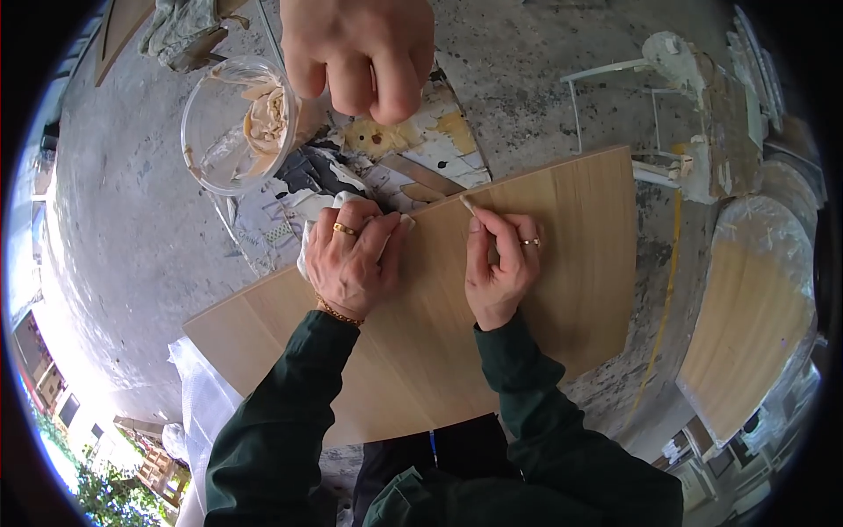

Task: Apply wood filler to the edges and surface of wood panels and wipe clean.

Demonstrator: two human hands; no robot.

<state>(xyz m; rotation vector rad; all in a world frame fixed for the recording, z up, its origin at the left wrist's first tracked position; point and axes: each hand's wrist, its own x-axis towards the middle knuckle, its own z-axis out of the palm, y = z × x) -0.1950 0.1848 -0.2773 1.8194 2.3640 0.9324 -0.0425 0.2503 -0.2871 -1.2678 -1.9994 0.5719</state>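
A light wood-grain panel (421, 342) lies in front of me. My left hand (351, 255), with rings and a bracelet, is closed on a crumpled white cloth (349, 199) at the panel's far edge. My right hand (502, 263) pinches a small, thin beige piece (467, 204) whose tip meets that same edge; its exact kind is hard to make out. Just beyond the edge, a flat scraper blade (420, 174) rests on a paint-smeared board (448, 132). A clear plastic tub (200, 145) holds beige putty (268, 121).
Another person's closed hand (364, 57) reaches in from the top, beside the tub. A putty-crusted stool (702, 123) stands at the far right. Below it is a plastic-wrapped wood panel (746, 307). Bubble wrap (204, 382) hangs at the panel's left side. Stained gloves (180, 31) lie far left.
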